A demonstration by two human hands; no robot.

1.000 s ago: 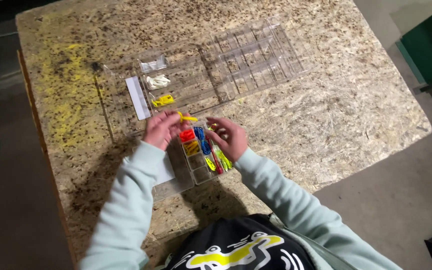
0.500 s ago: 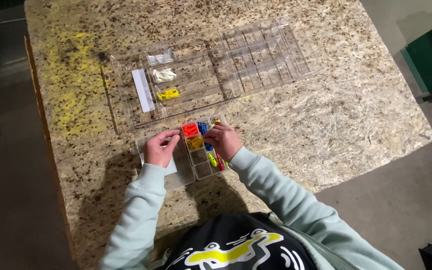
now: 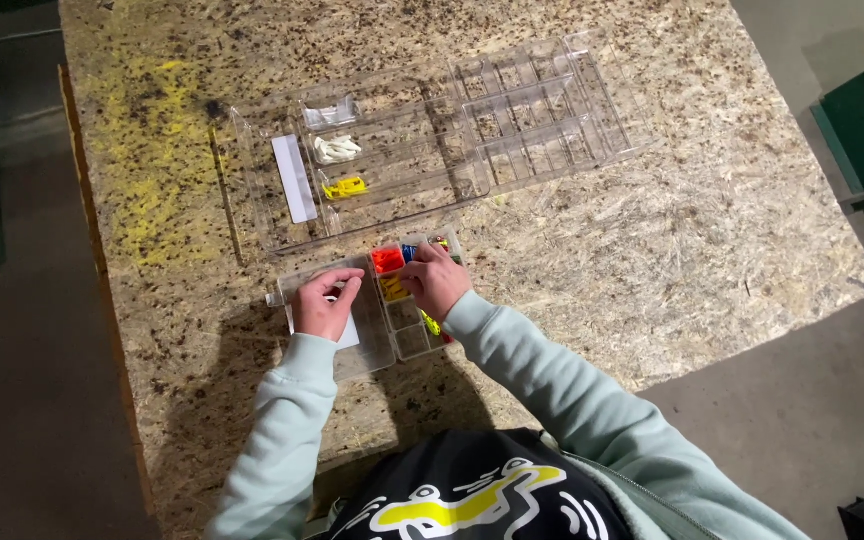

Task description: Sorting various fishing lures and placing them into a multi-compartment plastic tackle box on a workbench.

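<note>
Both hands rest on a small clear box that lies open near the front edge of the table, a chipboard top with a yellow stain toward its left edge. The left hand sits over the box's open lid, fingers curled inward with the tips pressed down on it beside a white label; whether it pinches anything there cannot be told. The right hand lies over the compartmented half, fingers bent and tips down among the cells; they look closed on something small, but what, if anything, is hidden under the hand. Red pieces fill the cell at the box's far left corner, just beside the right fingertips, with yellow pieces in the cell in front and a glimpse of blue between the red ones and the hand. Just behind the small box, touching or nearly so, a large clear organizer lies open across the middle of the table. Its left half holds a white strip, white pieces and a yellow piece in separate compartments. Its right half reaches toward the table's far right corner. Both arms wear pale green sleeves.
</note>
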